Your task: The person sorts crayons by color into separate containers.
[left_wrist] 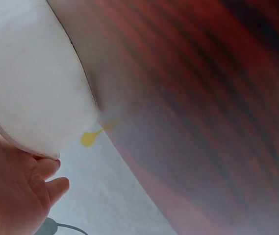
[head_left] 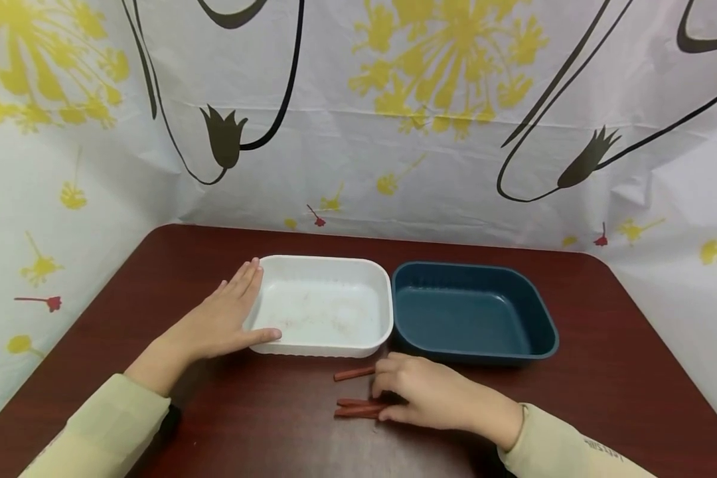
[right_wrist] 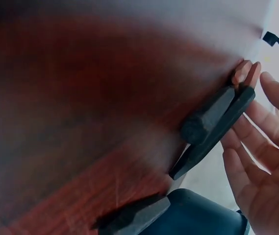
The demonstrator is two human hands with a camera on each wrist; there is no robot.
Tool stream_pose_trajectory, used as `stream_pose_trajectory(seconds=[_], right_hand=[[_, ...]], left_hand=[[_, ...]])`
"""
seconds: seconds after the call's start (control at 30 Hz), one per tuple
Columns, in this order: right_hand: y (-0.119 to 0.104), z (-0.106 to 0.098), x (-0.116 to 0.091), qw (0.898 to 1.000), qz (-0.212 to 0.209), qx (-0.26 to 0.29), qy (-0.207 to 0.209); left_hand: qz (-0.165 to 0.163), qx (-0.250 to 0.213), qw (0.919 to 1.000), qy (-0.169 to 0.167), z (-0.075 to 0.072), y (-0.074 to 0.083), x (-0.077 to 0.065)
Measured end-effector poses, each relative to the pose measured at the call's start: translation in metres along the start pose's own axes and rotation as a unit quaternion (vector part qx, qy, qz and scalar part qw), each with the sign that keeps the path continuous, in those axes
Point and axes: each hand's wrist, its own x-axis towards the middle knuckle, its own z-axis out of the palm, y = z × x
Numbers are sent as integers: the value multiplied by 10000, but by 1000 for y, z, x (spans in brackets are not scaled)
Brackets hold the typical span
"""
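My left hand lies spread along the left side of a white rectangular tray, its thumb over the near left corner. In the left wrist view its fingertips meet the edge of that tray. Low over the tabletop, my right hand reaches around several short reddish-brown sticks, which look dark in the right wrist view. There the thumb and loosely bent fingers stand to either side of two sticks, fingertips right at them. Another stick lies apart, nearer the trays, its right end hidden behind the fingers.
A dark blue rectangular tray stands right beside the white one, its near side close to the right hand. The dark red-brown table ends at the back against a white sheet with printed flowers.
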Motion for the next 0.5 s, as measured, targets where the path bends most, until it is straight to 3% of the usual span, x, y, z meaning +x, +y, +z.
stream_pose_trajectory(seconds=[0.27,0.5], right_hand=[[0,-1,3,9944,513,727,-567],[0,-2,4,9943,572,826,-349]], left_hand=[[11,-140,9999,-27,3,-1,1],[43,-15,10000,48,3,-1,3]])
